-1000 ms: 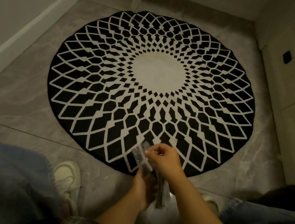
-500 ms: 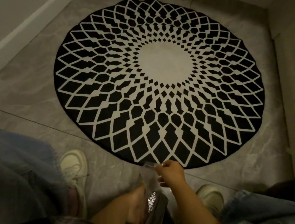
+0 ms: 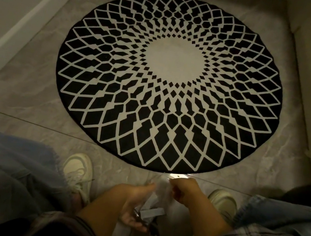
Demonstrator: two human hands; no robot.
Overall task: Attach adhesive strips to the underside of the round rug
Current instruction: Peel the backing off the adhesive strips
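The round rug (image 3: 170, 83) is lying pattern-side up on the grey tiled floor (image 3: 23, 82), its underside hidden. Just in front of the rug's near edge, both hands are working close together on a clear plastic wrapper (image 3: 161, 185). The right hand (image 3: 184, 191) is pinching the wrapper's top, fingers curled; the left hand (image 3: 135, 205) is curling around its lower part, where grey adhesive strips (image 3: 151, 214) are showing, blurred and partly covered by fingers. How many strips there are is hard to make out. On either side of the hands, two pale sneakers (image 3: 77, 170) are peeking out from denim-clad legs (image 3: 1, 174), cut off by the frame.
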